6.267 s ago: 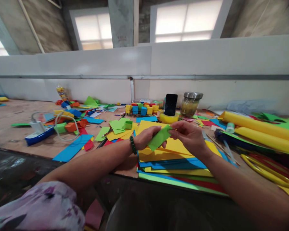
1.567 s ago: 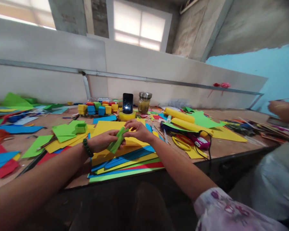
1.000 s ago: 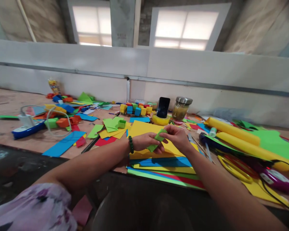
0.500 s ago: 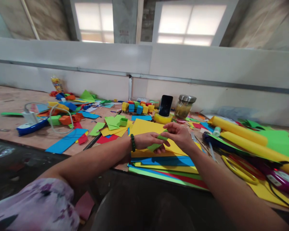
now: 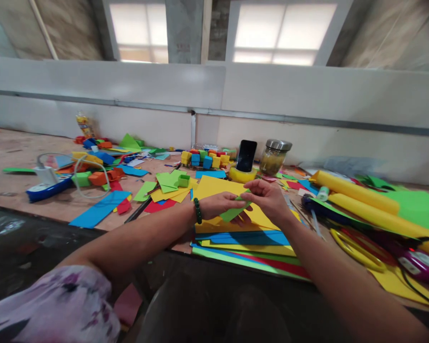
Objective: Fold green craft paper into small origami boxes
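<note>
While the left hand [image 5: 221, 206] clamps a green piece [image 5: 231, 214] between thumb and fingers, the right hand [image 5: 270, 200] pinches its far right end. It's up over a stack of coloured sheets [image 5: 218, 188], yellow on top, at the near edge of the table. Just left of the stack there's a little green open box [image 5: 183, 180] on loose scraps. On the far side, a dark-screened phone [image 5: 246, 156] leans upright by a yellow ring [image 5: 242, 175], with a steel-lidded jar [image 5: 275, 157] to its right and a bunch of coloured cubes [image 5: 205, 160] to its left. As for writing, the purple tool [image 5: 420, 266] near right has a pale label, too blurry to read. Same with the printed yellow packet [image 5: 84, 125] far left and the faint reddish lettering on the concrete pillar [image 5: 184, 28].
</note>
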Available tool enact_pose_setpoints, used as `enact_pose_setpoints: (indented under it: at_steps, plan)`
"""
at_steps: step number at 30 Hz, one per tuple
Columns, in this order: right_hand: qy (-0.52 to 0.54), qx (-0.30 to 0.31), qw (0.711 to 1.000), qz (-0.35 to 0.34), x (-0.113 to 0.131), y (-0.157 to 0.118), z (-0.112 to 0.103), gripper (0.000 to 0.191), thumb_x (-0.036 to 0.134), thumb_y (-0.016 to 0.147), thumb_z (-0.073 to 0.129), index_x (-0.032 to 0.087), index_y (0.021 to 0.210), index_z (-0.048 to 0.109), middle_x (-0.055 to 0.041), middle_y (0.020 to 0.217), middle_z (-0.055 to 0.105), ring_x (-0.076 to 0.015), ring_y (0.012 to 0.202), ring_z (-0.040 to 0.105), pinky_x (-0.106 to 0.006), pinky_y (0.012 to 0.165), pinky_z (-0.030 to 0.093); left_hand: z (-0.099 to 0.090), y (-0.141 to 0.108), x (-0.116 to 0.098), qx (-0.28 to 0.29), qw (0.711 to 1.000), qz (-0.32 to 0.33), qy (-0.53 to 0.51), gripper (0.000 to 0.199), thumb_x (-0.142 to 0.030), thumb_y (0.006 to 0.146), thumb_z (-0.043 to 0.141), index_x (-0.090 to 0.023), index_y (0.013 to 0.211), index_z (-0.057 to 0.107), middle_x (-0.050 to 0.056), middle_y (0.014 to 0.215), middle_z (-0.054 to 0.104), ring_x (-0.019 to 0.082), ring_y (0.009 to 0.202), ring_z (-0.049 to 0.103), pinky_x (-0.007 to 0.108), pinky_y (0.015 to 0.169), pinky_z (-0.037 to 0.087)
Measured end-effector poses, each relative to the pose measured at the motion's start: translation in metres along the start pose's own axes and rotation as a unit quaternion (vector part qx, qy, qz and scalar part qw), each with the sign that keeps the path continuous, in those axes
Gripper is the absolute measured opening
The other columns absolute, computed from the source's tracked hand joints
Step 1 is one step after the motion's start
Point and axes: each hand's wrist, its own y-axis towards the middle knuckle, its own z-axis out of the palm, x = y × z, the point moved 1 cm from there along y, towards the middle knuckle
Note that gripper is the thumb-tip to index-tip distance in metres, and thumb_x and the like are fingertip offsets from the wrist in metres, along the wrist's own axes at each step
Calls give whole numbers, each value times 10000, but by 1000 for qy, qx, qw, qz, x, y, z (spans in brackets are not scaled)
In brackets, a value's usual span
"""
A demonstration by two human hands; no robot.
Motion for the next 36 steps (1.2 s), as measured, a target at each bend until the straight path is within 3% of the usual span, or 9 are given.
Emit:
enact_pose_setpoints:
  at_steps: [4, 9, 16, 20, 24, 32, 36]
  plan:
    - [22, -4, 1000, -5, 1, 1, -2, 377, 390, 596, 827, 168, 833, 636, 37, 594, 587, -97, 505, 517, -240, 447, 410, -1, -1, -2, 1, 999, -6, -40, 516, -546, 840, 561, -86, 1060, 637, 122, 853, 703, 136, 645, 646, 259, 637, 484]
    - [25, 5, 1000, -3, 1, 0, 0, 369, 379, 615, 818, 171, 854, 630, 45, 582, 565, -91, 486, 494, -236, 426, 390, -1, -2, -1, 12, 999, 21, -30, 404, -378, 766, 708, -88, 1040, 645, 98, 822, 697, 127, 639, 634, 262, 654, 489]
    - [11, 6, 1000, 1, 7, -1, -2, 389, 441, 661, 779, 170, 916, 665, -20, 722, 651, -133, 627, 567, -282, 561, 460, -3, 1, -1, -25, 997, 68, -26, 447, -449, 734, 730, -79, 974, 658, 119, 834, 707, 163, 706, 663, 301, 724, 504]
    - [-9, 46, 999, -6, 11, -1, -3, 344, 495, 693, 738, 160, 740, 674, 0, 606, 580, -118, 578, 495, -278, 546, 412, -4, 2, -1, -47, 994, 92, -24, 500, -513, 702, 735, -93, 962, 661, 105, 816, 697, 158, 681, 658, 293, 696, 496]
    - [-34, 31, 999, -20, 8, 0, -2, 389, 523, 716, 703, 159, 598, 631, 2, 572, 548, -107, 564, 449, -271, 536, 360, -4, 3, 1, -48, 994, 92, -24, 536, -545, 689, 732, -98, 975, 659, 124, 838, 705, 175, 691, 669, 295, 695, 483]
    - [-56, 9, 998, -27, 3, 2, -4, 379, 501, 677, 737, 165, 559, 606, 14, 549, 515, -103, 542, 419, -267, 505, 326, -4, 3, 1, -38, 994, 102, -7, 510, -525, 682, 746, -77, 913, 671, 135, 829, 704, 200, 718, 673, 354, 782, 490]
    - [-49, 20, 998, -24, 4, 1, -3, 408, 528, 683, 726, 170, 546, 586, 12, 550, 507, -102, 542, 416, -271, 509, 328, -4, 3, 1, -20, 994, 105, -34, 494, -500, 680, 758, -77, 916, 660, 115, 783, 691, 189, 693, 664, 339, 744, 503]
